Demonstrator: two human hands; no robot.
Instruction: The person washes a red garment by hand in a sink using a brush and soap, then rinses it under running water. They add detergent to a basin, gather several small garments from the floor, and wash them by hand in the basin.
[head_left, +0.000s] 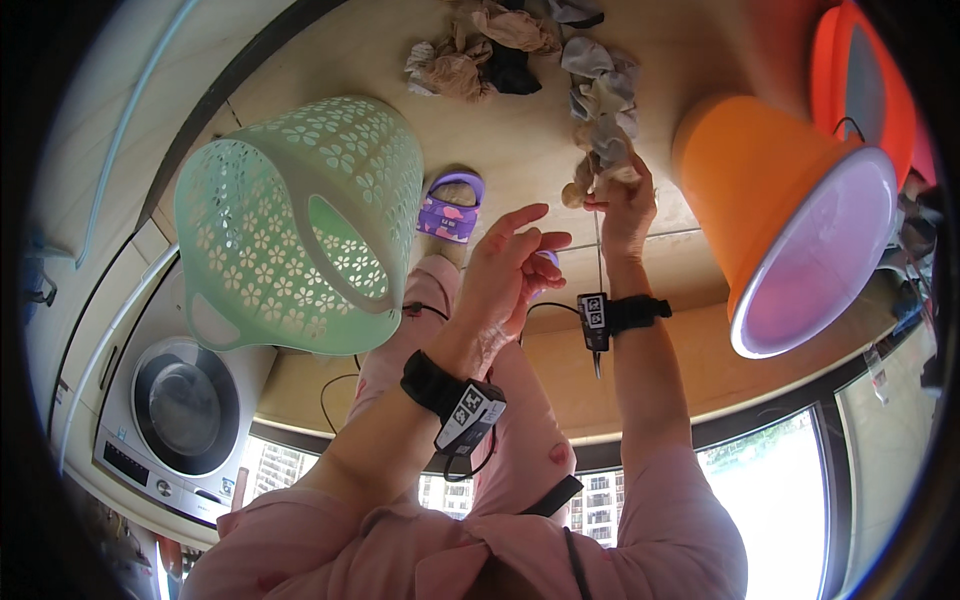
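My left hand (521, 259) is raised over the floor, its fingers loosely bent and apart, with nothing in it. My right hand (630, 214) reaches farther forward, its fingers closed around a cream sock (619, 174) at the near end of a row of crumpled grey and pale socks (604, 97). A small beige bundle (574, 195) lies by its fingertips. Left of the row, on the tiled floor, is a heap of beige and black socks or hosiery (457, 64). Both wrists wear black straps with small devices and cables.
A pale green perforated laundry basket (360, 142) stands left. An orange bucket (739, 165) with a pale rim is right, and a red-orange basin (900, 97) beyond. My foot wears a purple slipper (450, 217). A front-loading washing machine (187, 405) is at the lower left.
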